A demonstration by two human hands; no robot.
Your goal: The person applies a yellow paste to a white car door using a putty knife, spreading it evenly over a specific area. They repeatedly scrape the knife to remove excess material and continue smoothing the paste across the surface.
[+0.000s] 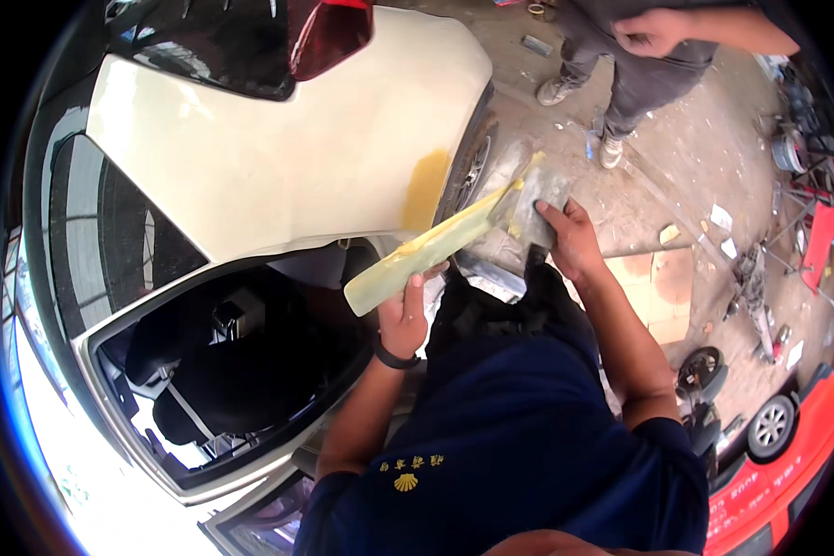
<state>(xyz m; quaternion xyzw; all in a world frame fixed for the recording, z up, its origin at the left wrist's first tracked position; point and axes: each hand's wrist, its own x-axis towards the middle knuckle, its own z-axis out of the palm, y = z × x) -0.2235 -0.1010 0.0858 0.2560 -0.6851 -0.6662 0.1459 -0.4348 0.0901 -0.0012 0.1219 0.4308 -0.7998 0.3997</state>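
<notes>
My left hand point(404, 317), with a dark band at the wrist, is closed on the lower end of a long pale-green mixing board point(389, 278). A streak of yellow body filler point(454, 225) runs along the board's upper edge. In my right hand point(573, 239) is a flat greyish putty spreader point(547, 185), with my thumb pressed on its face. Yellow filler smears mark the spreader, and its edge meets or overlaps the board's far end. Beyond both hands, a yellow filler patch point(426, 190) covers part of the cream car point(287, 157) beside the wheel arch.
The car's open door gap point(278, 361) lies to my left. At the far right stands another person in dark trousers point(658, 83). Flattened cardboard point(658, 287) and paper scraps lie on the floor. A red car point(760, 491) is at lower right, a red panel point(825, 243) above it.
</notes>
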